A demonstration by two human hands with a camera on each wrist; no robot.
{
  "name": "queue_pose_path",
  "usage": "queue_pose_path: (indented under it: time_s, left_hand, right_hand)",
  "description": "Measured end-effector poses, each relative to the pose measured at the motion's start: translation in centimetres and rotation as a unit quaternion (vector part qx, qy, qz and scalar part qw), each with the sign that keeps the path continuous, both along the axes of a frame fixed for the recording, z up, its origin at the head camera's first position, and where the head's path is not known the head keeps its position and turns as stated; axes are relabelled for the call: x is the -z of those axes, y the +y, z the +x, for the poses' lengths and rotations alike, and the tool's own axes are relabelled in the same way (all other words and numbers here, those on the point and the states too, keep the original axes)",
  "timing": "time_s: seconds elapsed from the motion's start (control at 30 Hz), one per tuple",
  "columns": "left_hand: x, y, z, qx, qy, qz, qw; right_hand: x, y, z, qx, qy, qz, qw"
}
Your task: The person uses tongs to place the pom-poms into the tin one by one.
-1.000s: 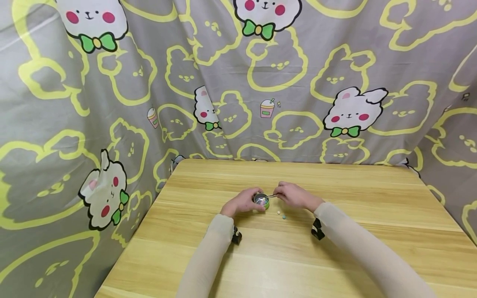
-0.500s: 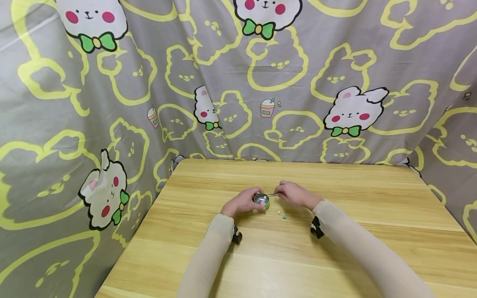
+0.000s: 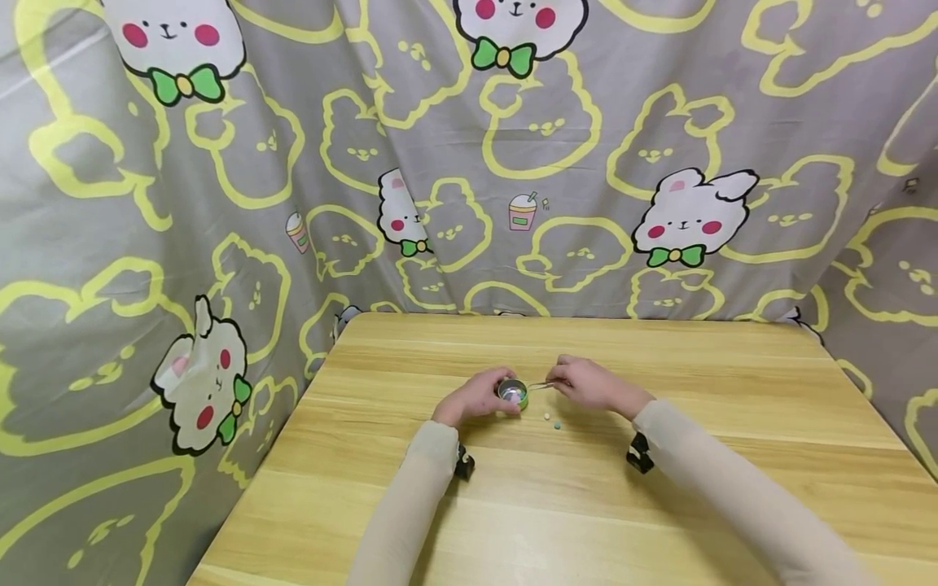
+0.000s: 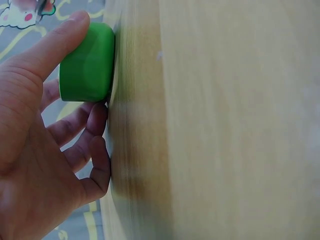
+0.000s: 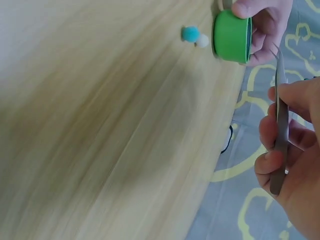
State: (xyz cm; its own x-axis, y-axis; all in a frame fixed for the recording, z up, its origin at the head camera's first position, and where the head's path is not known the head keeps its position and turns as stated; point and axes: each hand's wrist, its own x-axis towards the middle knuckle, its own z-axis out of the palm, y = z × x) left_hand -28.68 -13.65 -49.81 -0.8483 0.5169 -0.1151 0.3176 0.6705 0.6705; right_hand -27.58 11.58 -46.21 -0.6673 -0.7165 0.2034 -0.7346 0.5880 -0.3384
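Observation:
My left hand (image 3: 479, 395) holds a small round green tin (image 4: 87, 65) on the table, thumb on the near side and fingers round the far side. Its open top shows a shiny inside with pale and coloured bits that are too small to make out. To the tin's right, my right hand (image 3: 586, 384) pinches a pair of metal tweezers (image 5: 281, 115). The tweezer tips are slightly parted, hold nothing visible, and stand just off the tin's rim. A white pompom (image 5: 202, 41) and a blue pompom (image 5: 190, 34) lie side by side in front of the tin.
The wood-grain table (image 3: 440, 505) reaches back to a grey curtain (image 3: 454, 122) with cartoon prints, which also hangs along both sides. Beige sleeves cover both forearms, and a black strap piece (image 3: 640, 452) shows at the right wrist.
The tweezers have drawn back to the right, out from over the tin. A small pale yellowish piece seen at their tips earlier is no longer there. The left hand stays on the tin.

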Motion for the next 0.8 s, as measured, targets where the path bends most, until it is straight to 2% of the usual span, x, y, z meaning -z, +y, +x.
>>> queue_pose_path:
  time_s: [0.33,0.53,0.8]
  left_hand:
    - [0.0,0.1,0.0,0.004,0.009,-0.009,0.9999]
    - [-0.1,0.1,0.1,0.003,0.009,-0.012,0.9999]
    - [-0.1,0.1,0.1,0.002,0.000,-0.010,0.9999]
  right_hand:
    - [1.2,3.1,2.9,-0.034,0.045,0.010,0.998]
    - [1.8,3.9,3.6,-0.029,0.023,0.024,0.999]
    - [2.5,4.3,3.5,-0.020,0.011,0.034,0.999]
